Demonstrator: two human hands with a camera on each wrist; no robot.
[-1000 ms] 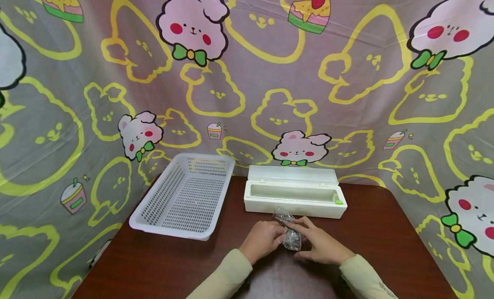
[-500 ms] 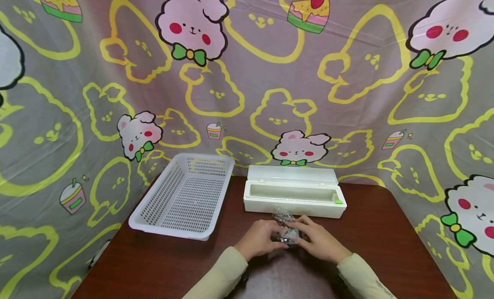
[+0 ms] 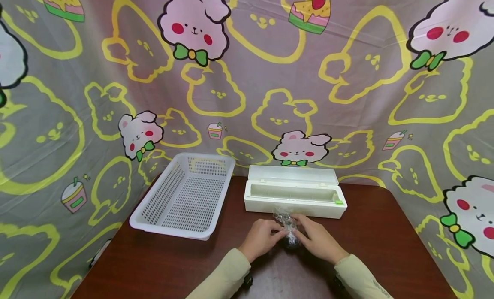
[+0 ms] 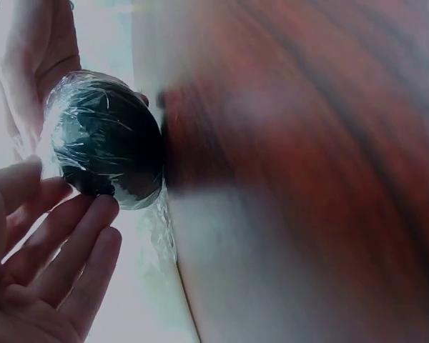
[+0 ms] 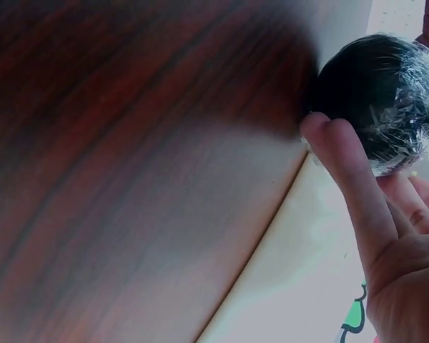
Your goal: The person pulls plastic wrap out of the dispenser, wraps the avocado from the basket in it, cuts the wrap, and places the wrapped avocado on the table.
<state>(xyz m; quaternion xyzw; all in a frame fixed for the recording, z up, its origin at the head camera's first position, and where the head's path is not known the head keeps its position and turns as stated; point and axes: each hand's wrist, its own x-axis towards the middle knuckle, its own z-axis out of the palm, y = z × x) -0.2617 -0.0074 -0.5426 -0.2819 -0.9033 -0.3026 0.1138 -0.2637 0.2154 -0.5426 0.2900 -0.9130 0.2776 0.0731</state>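
Observation:
A dark, rounded object (image 3: 292, 241) wrapped in crinkled cling film sits at the tabletop between my two hands. In the left wrist view the dark object (image 4: 107, 143) looks smooth and egg-like under the shiny film; its exact kind cannot be made out. My left hand (image 3: 260, 237) pinches the film from the left, its other fingers against the object's side. From the right, my right hand (image 3: 319, 239) does likewise, thumb near the left thumb, two fingertips (image 5: 343, 139) against the object in the right wrist view. A loose tail of film (image 3: 283, 215) sticks out beyond the hands.
Just behind the hands stands a long white cling film dispenser (image 3: 295, 208), lid raised, with a green slider (image 3: 338, 202) at its right end. A white perforated basket (image 3: 170, 232) is at the left of the brown table (image 3: 380, 239). A patterned cloth hangs behind.
The wrapped object has turned between the hands. Both hands have shifted their hold, and the thumbs now come together on the film on top.

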